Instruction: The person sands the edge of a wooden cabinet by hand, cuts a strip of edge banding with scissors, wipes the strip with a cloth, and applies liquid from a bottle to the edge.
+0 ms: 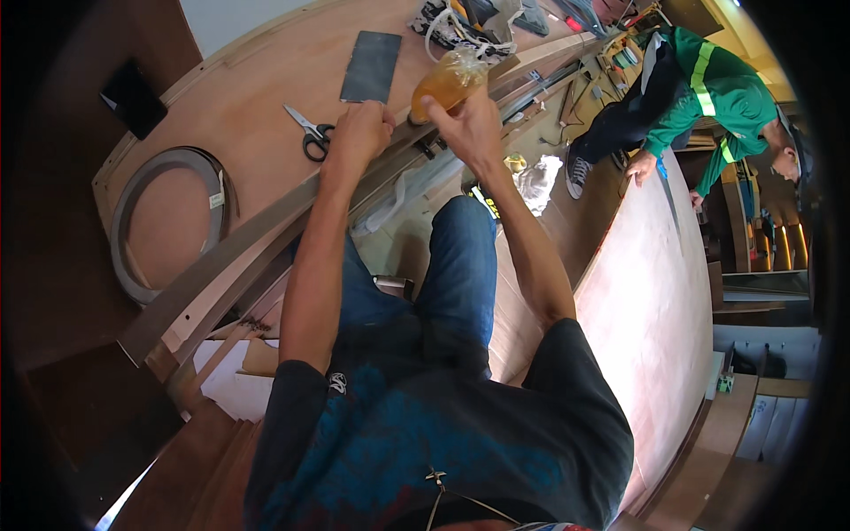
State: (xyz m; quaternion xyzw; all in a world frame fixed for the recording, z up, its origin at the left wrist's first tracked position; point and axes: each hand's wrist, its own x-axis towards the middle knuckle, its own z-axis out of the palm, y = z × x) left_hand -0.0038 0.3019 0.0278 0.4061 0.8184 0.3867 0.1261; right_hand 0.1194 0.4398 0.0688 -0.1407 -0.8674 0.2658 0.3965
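Note:
My right hand (471,128) is closed around a clear plastic bag of amber liquid (447,81), gathered at its top. The bag's lower end is over a long grey-brown strip (239,243) that runs along the near edge of the wooden panel (257,80). My left hand (359,133) has its fingers curled by that edge, just left of the bag; what they hold, if anything, is hidden. Right beyond its knuckles lies a flat dark grey rectangle (370,66). Black-handled scissors (310,133) rest on the panel to the left of that hand.
A coil of grey-brown edging strip (128,234) lies on the panel's left part. Farther left is a black flat device (135,97). A tool bag (465,31) sits at the far side. At right, a person in green (722,84) bends over a large pale panel (655,265).

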